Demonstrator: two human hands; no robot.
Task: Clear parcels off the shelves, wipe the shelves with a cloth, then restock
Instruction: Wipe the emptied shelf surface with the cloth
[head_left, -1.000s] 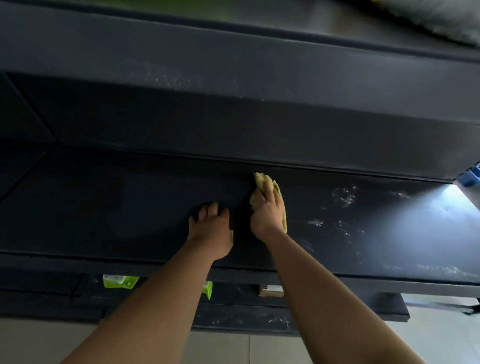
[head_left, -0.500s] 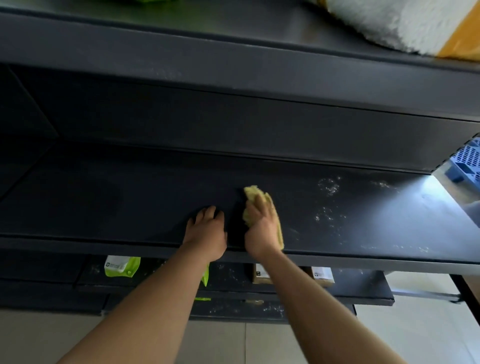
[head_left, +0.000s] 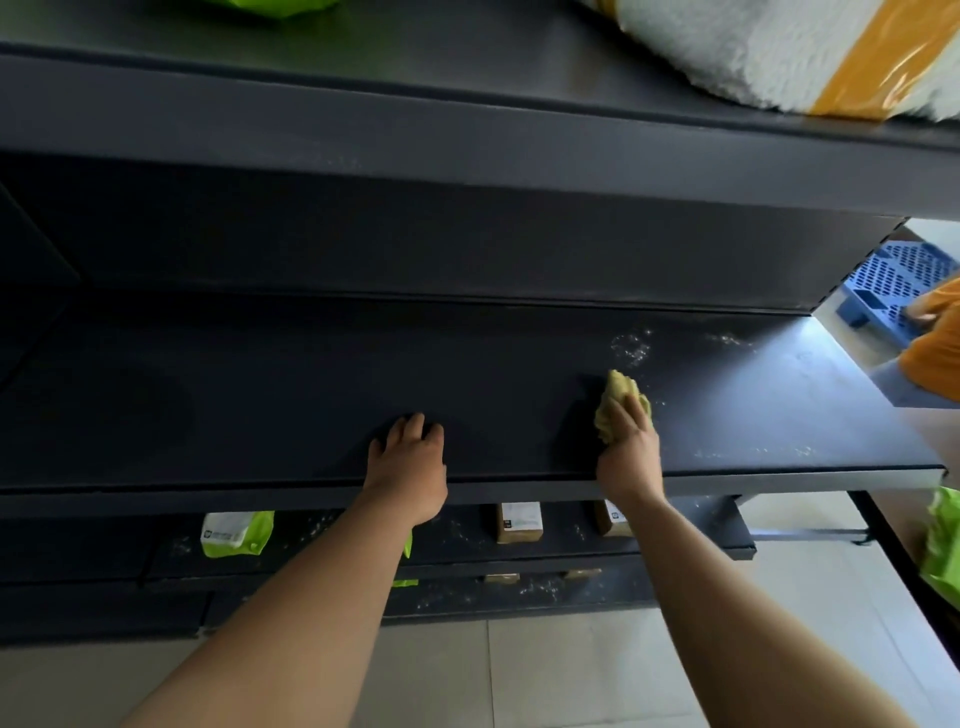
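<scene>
1. The middle shelf (head_left: 260, 415) is lying cleared; parcels (head_left: 236, 532) are sitting on the shelf below, at 6 o'clock.
2. The right hand (head_left: 631, 457) is gripping the cloth (head_left: 618, 395) and pressing it on the shelf, with dust (head_left: 631, 348) at its 12 o'clock. The left hand (head_left: 410, 457) is resting open.
3. Restocking is likely waiting.

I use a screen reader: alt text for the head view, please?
A person's right hand holds a yellow cloth against a dark, dust-speckled shelf, while the left hand rests on it. A green parcel and brown boxes sit on the lower shelf.
</scene>
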